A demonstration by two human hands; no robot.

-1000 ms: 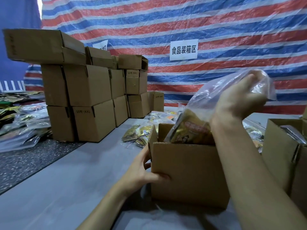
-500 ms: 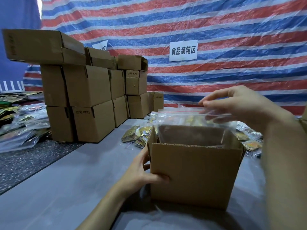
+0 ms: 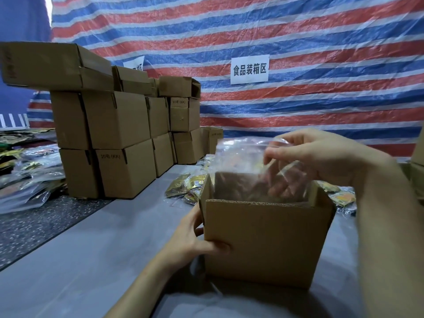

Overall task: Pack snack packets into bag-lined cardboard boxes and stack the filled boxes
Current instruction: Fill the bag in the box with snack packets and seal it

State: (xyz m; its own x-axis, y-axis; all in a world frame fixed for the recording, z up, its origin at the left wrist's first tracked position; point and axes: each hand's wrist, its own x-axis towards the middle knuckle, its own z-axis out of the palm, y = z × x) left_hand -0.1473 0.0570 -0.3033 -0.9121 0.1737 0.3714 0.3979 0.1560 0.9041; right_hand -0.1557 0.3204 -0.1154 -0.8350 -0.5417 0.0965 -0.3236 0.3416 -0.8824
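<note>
Plainly, gripped the open box [image 3: 263, 242] at its near-left corner with the left hand [image 3: 199, 244], thumb on the front wall. Pinched the rim of the clear bag [image 3: 238, 157] with the right hand [image 3: 325, 157], fingers [image 3: 273, 154] curled round the film above the box mouth; bag seated inside, box standing on the bench [image 3: 103, 249]. Could have torn the thin film, or hauled the liner out, with too hard a tug. Might have tipped the box with a slack left grip.
</note>
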